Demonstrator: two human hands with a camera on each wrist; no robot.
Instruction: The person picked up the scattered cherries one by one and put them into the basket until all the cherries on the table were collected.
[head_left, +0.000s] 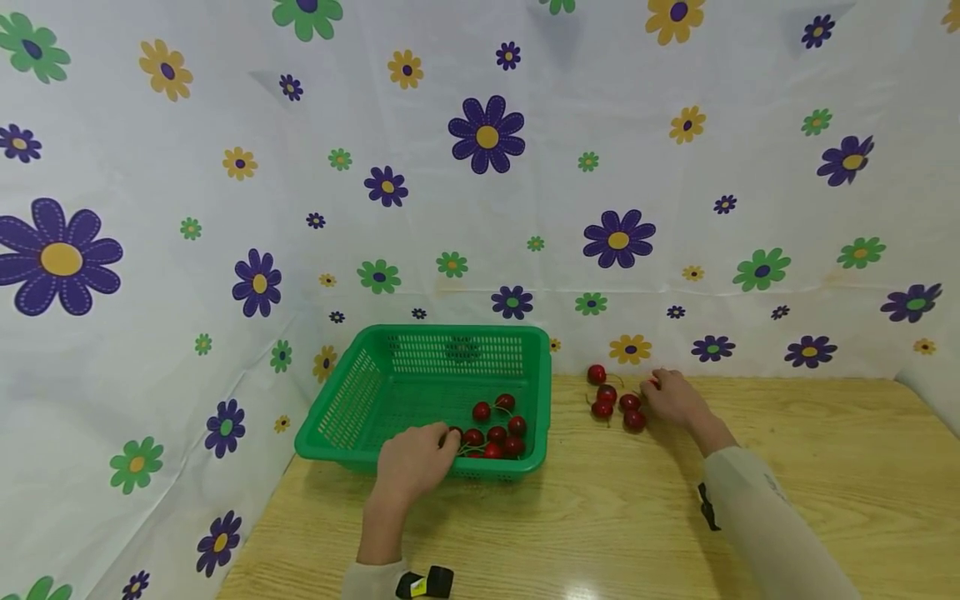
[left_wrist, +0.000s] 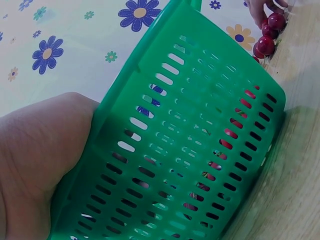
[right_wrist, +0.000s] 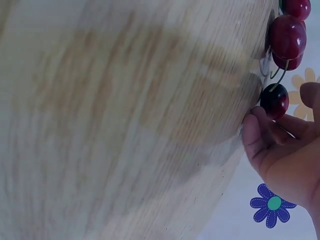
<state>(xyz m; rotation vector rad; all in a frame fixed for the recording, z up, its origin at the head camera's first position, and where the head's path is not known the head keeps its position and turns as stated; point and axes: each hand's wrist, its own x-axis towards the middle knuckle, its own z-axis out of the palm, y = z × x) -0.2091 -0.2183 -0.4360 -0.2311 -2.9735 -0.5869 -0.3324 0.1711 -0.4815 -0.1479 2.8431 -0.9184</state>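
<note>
My left hand [head_left: 414,460] reaches over the near rim of a green plastic basket [head_left: 352,454], its fingertips beside a dark red cherry. The basket's side [left_wrist: 165,125] hides those fingers in the left wrist view, so whether they grip the cherry is unclear. Several cherries [head_left: 513,447] with green stems lie in the basket's right part. On the table to the right, my right hand [head_left: 675,400] pinches a dark cherry [right_wrist: 274,101] at the edge of a small group of cherries [head_left: 606,394]. Its fingers mostly cover that cherry in the head view.
A wooden table [head_left: 600,517] carries the basket and the loose cherries. Behind and to the left hangs a white sheet [head_left: 435,208] printed with flowers, meeting the table close behind the cherries. The basket's raised walls stand between the two hands.
</note>
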